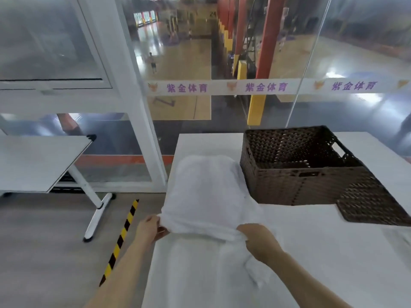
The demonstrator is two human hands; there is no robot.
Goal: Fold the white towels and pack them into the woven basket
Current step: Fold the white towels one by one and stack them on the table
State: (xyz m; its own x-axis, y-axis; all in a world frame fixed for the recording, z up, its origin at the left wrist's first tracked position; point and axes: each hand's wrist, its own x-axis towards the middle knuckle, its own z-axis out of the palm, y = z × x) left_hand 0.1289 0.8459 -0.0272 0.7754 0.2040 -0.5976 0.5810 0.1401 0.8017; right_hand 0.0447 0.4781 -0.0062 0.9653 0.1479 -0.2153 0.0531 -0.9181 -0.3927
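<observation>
Left hand (151, 227) at nine o'clock, right hand (259, 240) at three, both pinch the white towel (204, 192) taut to fold it, woven basket (295, 187) ready at one.

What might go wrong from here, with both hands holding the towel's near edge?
1. The white towel lies along the left edge of the table, and the left hand is past it, so a corner may slide off.
2. Cloth is bunched under the right hand; the fold may come out uneven.
3. The towel's right side lies close to the woven basket and may catch on it.
</observation>
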